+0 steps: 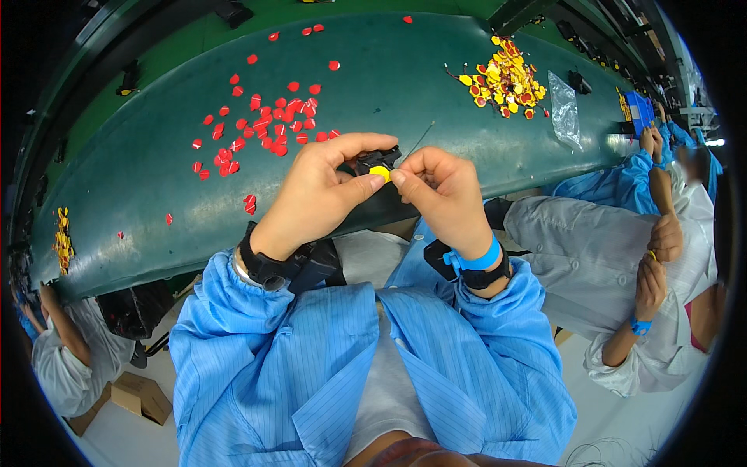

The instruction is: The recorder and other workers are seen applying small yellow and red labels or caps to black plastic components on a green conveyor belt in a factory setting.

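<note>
My left hand grips a small black part, whose exact kind I cannot make out, between thumb and fingers. A yellow disc sits against that part, under the left thumb tip. From the right, my right hand pinches at the disc's edge with thumb and forefinger. A thin dark wire sticks up beside the right fingertips. Both hands meet above the near edge of the green table.
Many red round pieces lie scattered left of centre. A heap of yellow and red pieces and a clear plastic bag lie at the far right. Another yellow pile is at the left end. Co-workers sit on both sides.
</note>
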The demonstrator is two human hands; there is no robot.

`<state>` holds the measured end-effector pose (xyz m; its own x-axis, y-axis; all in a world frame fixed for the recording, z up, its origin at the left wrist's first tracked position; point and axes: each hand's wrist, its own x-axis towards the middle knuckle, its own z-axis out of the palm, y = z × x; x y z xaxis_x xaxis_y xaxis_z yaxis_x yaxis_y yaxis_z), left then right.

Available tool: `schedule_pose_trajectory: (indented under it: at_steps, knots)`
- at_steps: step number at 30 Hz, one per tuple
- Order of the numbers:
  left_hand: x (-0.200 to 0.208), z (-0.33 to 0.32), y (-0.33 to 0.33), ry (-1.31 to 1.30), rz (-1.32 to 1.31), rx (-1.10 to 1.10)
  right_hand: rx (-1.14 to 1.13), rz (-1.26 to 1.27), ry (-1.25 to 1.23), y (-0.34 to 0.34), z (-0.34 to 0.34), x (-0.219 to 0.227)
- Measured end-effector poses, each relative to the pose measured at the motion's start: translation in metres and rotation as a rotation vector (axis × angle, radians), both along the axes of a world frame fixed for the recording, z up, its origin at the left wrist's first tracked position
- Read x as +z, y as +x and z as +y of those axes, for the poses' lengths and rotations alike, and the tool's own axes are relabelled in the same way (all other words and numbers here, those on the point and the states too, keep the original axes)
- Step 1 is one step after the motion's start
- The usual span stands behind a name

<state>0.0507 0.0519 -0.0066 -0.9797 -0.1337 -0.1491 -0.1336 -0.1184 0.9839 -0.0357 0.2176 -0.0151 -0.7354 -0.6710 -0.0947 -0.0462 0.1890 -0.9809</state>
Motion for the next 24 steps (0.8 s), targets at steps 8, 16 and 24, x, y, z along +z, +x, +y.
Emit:
schedule_pose_trajectory:
  at_steps: [8,16,24]
  knots:
    - [-0.011,0.006,0.003,0.035,0.059,0.129,-0.031,0.082,-0.064,0.014,-0.004,-0.005]
    - [-0.014,0.001,0.004,0.11,0.145,0.089,0.012,0.153,-0.052,0.012,-0.01,-0.003]
    - [-0.001,0.0,0.023,0.012,0.091,0.084,0.035,0.101,-0.136,0.015,-0.014,-0.015]
